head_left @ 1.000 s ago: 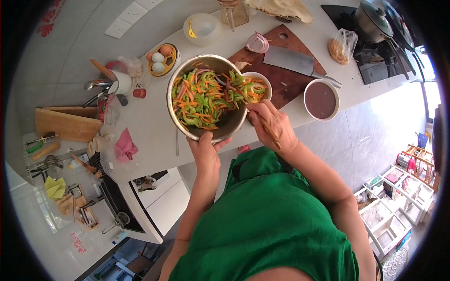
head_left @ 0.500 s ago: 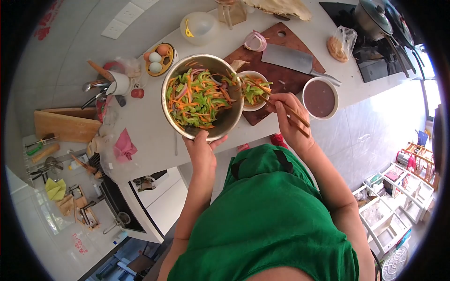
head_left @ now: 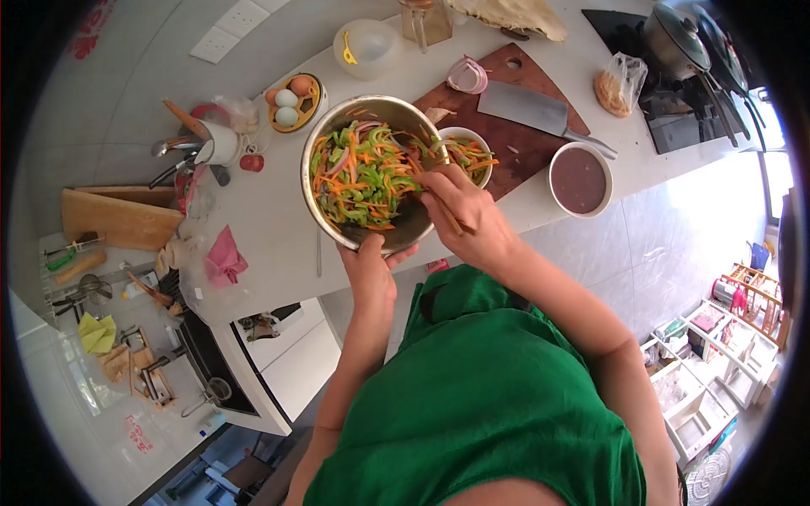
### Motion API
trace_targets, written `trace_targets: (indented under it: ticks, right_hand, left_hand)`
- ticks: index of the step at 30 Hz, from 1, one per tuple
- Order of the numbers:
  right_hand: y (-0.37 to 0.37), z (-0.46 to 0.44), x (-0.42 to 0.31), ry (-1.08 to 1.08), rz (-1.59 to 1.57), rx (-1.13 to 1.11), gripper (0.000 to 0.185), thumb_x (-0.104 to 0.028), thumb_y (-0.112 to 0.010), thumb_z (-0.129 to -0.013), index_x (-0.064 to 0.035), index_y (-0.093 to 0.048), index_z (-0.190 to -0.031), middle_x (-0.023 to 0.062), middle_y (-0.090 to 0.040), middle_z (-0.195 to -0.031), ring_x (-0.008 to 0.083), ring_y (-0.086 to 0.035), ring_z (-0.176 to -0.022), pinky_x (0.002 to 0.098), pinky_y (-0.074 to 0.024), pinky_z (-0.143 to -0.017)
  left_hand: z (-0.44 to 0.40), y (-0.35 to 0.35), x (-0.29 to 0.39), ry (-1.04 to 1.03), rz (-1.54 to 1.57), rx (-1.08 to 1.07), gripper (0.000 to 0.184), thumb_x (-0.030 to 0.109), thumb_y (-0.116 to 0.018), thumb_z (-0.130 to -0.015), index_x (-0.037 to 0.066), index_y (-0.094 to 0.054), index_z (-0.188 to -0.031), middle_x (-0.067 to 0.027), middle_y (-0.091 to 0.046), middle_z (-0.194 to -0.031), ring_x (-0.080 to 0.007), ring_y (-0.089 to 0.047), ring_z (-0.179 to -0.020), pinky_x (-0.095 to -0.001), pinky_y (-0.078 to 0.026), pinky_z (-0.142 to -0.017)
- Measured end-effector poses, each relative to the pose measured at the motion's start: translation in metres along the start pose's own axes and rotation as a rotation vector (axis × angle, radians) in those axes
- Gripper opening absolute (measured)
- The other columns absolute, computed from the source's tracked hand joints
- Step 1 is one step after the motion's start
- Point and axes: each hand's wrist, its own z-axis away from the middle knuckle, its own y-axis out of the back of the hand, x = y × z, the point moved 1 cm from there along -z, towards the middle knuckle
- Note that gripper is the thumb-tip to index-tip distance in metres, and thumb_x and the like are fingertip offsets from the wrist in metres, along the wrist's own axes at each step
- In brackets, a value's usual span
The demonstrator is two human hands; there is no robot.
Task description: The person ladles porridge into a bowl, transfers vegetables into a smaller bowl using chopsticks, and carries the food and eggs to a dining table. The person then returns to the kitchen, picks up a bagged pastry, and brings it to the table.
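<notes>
My left hand point(head_left: 372, 271) is closed on the near rim of a metal mixing bowl point(head_left: 314, 199), which is tilted toward a smaller white bowl point(head_left: 484, 175) on its right. Sliced green pepper, carrot strips and onion point(head_left: 364, 173) fill the left part of the metal bowl. My right hand point(head_left: 469, 212) grips a pair of wooden chopsticks point(head_left: 451, 218) over the bowl's right side; their tips are hidden among the vegetables and behind my fingers. Some of the same vegetable strips point(head_left: 469, 155) show in the white bowl, partly covered by my hand.
A cleaver point(head_left: 523, 108) and onion pieces point(head_left: 467, 76) lie on a wooden cutting board point(head_left: 540, 78). A bowl of dark reddish liquid point(head_left: 580, 180) stands near the counter edge. Eggs sit in a yellow holder point(head_left: 294, 123). A pot point(head_left: 675, 42) is on the stove at far right.
My right hand and the chopsticks have moved left, from above the white bowl into the metal bowl. My left hand still holds the metal bowl.
</notes>
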Motion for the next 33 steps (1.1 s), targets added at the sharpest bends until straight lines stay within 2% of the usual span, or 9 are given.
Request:
trace_targets:
  ticks: [5, 12, 14, 21, 24, 26, 29, 33]
  right_hand:
    - [-0.012, 0.001, 0.013, 0.124, 0.225, -0.070, 0.014, -0.013, -0.056, -0.087, -0.0041, -0.054, -0.098, 0.0120, -0.053, -0.086, 0.0308, -0.060, -0.069, 0.0387, -0.0512, -0.058]
    - [0.014, 0.015, 0.011, 0.141, 0.203, 0.013, 0.013, -0.009, -0.058, -0.085, -0.0050, -0.055, -0.097, 0.0107, -0.053, -0.085, 0.0303, -0.059, -0.065, 0.0382, -0.0513, -0.056]
    - [0.022, 0.019, 0.007, 0.059, 0.173, 0.026, 0.014, -0.006, -0.059, -0.085, -0.0046, -0.055, -0.098, 0.0107, -0.054, -0.084, 0.0301, -0.060, -0.066, 0.0381, -0.0508, -0.055]
    - [0.044, 0.031, 0.005, -0.019, 0.100, 0.118, 0.012, -0.004, -0.057, -0.086, -0.0044, -0.056, -0.098, 0.0122, -0.056, -0.085, 0.0297, -0.061, -0.068, 0.0365, -0.0498, -0.058]
    - [0.051, 0.031, 0.013, -0.089, 0.023, 0.183, 0.010, -0.006, -0.055, -0.089, -0.0022, -0.056, -0.098, 0.0126, -0.057, -0.084, 0.0262, -0.063, -0.070, 0.0342, -0.0496, -0.061]
    - [0.053, 0.028, 0.022, -0.144, 0.036, 0.149, 0.011, -0.006, -0.054, -0.090, -0.0016, -0.057, -0.099, 0.0128, -0.057, -0.085, 0.0251, -0.064, -0.070, 0.0332, -0.0498, -0.061]
    - [0.053, 0.027, 0.028, -0.200, -0.026, 0.120, 0.013, -0.007, -0.053, -0.091, 0.0002, -0.057, -0.101, 0.0131, -0.057, -0.087, 0.0220, -0.065, -0.071, 0.0309, -0.0501, -0.062]
    - [0.069, 0.021, 0.004, -0.273, -0.120, 0.131, 0.013, -0.007, -0.051, -0.092, 0.0008, -0.057, -0.101, 0.0119, -0.058, -0.089, 0.0189, -0.065, -0.072, 0.0280, -0.0512, -0.063]
  left_hand:
    - [-0.001, 0.004, -0.001, 0.010, 0.027, -0.017, 0.058, -0.003, -0.041, -0.079, 0.003, -0.018, -0.132, -0.0217, -0.043, -0.123, -0.0356, -0.062, -0.093, -0.0432, -0.062, -0.061]
    - [-0.001, 0.006, -0.004, 0.020, 0.063, -0.002, 0.057, -0.003, -0.041, -0.079, 0.002, -0.020, -0.132, -0.0216, -0.045, -0.121, -0.0357, -0.062, -0.092, -0.0432, -0.062, -0.060]
    - [-0.001, 0.006, -0.003, 0.022, 0.069, -0.008, 0.057, -0.003, -0.041, -0.079, 0.002, -0.021, -0.132, -0.0217, -0.045, -0.121, -0.0357, -0.062, -0.092, -0.0432, -0.062, -0.060]
    - [-0.002, 0.006, -0.002, 0.017, 0.063, 0.016, 0.056, -0.002, -0.042, -0.078, 0.000, -0.023, -0.131, -0.0221, -0.047, -0.119, -0.0353, -0.063, -0.089, -0.0437, -0.062, -0.059]
    - [-0.003, 0.008, -0.001, 0.028, 0.056, 0.004, 0.056, -0.001, -0.043, -0.078, 0.000, -0.024, -0.130, -0.0224, -0.048, -0.118, -0.0356, -0.063, -0.089, -0.0437, -0.062, -0.060]
    - [-0.004, 0.010, -0.001, 0.030, 0.055, -0.008, 0.056, -0.001, -0.043, -0.077, 0.000, -0.025, -0.130, -0.0226, -0.049, -0.118, -0.0358, -0.063, -0.090, -0.0438, -0.062, -0.060]
    - [-0.006, 0.014, 0.001, 0.043, 0.094, -0.064, 0.054, 0.000, -0.044, -0.077, -0.003, -0.028, -0.129, -0.0229, -0.050, -0.118, -0.0372, -0.063, -0.091, -0.0469, -0.061, -0.064]
    - [-0.013, 0.028, -0.004, 0.214, 0.237, -0.070, 0.048, 0.000, -0.044, -0.079, -0.007, -0.033, -0.125, -0.0241, -0.051, -0.118, -0.0382, -0.061, -0.096, -0.0501, -0.058, -0.076]
